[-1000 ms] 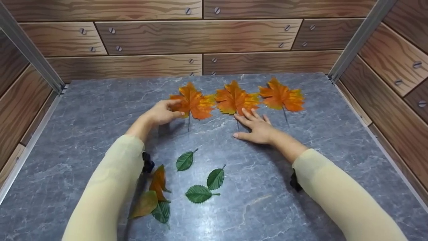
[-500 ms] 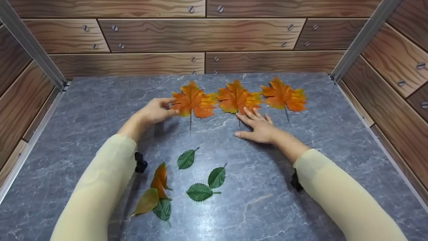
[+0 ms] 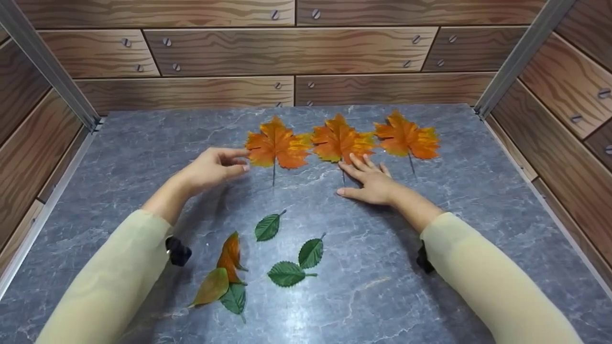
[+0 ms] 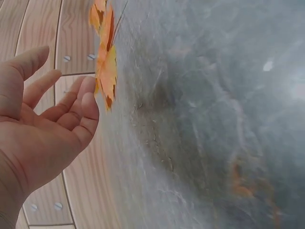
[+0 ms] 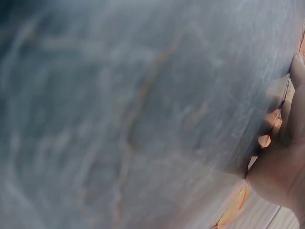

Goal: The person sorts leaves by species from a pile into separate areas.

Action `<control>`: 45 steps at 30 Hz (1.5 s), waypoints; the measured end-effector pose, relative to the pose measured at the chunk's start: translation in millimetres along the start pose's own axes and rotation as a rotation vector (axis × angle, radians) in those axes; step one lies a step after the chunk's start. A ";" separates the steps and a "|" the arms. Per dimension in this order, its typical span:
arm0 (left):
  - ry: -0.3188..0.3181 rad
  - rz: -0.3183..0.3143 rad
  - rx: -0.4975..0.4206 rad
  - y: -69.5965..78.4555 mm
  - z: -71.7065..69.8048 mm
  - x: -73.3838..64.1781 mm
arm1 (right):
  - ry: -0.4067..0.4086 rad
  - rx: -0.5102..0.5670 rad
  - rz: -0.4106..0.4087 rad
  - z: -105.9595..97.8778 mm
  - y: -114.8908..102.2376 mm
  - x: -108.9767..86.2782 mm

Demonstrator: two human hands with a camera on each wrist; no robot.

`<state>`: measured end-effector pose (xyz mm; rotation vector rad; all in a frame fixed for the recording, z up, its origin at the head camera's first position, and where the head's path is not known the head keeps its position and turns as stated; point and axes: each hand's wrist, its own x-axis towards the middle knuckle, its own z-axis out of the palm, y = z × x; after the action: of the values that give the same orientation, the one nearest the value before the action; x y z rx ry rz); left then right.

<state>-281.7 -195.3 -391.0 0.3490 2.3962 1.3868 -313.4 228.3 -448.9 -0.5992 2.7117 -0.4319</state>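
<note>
Three orange maple leaves lie in a row at the back of the table: the left maple leaf (image 3: 277, 145), the middle maple leaf (image 3: 337, 138) and the right maple leaf (image 3: 405, 136), stems toward the person. My left hand (image 3: 210, 168) is beside the left maple leaf, fingertips right at its edge; the left wrist view shows the palm of this hand (image 4: 45, 138) with nothing in it. Fingers spread, my right hand (image 3: 375, 184) rests on the lower edge and stem of the middle maple leaf. In the right wrist view, the right hand (image 5: 281, 167) shows only at the right edge.
Nearer the person lie green leaves: one small leaf (image 3: 267, 227), plus a pair, an upper leaf (image 3: 311, 253) and a lower leaf (image 3: 286, 274). Left of them, a brown-orange leaf (image 3: 229, 258), a yellow-green leaf (image 3: 212, 287) and a green leaf (image 3: 234, 298) cluster. Wood-patterned walls (image 3: 287, 50) enclose the marbled table.
My left hand has come off the left maple leaf and drawn back left and toward the person. The right hand stays on the middle maple leaf. The view has shifted slightly.
</note>
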 end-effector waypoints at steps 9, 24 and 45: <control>-0.048 0.035 -0.048 -7.8 15.8 -18.4 | -0.009 0.000 0.006 0.6 0.9 0.5; -0.167 0.088 -0.022 -19.2 58.5 -26.5 | -0.019 0.013 0.017 -0.1 3.1 0.9; -0.205 0.104 0.111 -18.2 73.9 -23.2 | -0.010 0.014 -0.001 -1.0 1.6 0.6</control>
<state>-230.6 -155.0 -436.8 0.6220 2.3179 1.1988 -314.8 229.6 -448.6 -0.5972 2.6965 -0.4465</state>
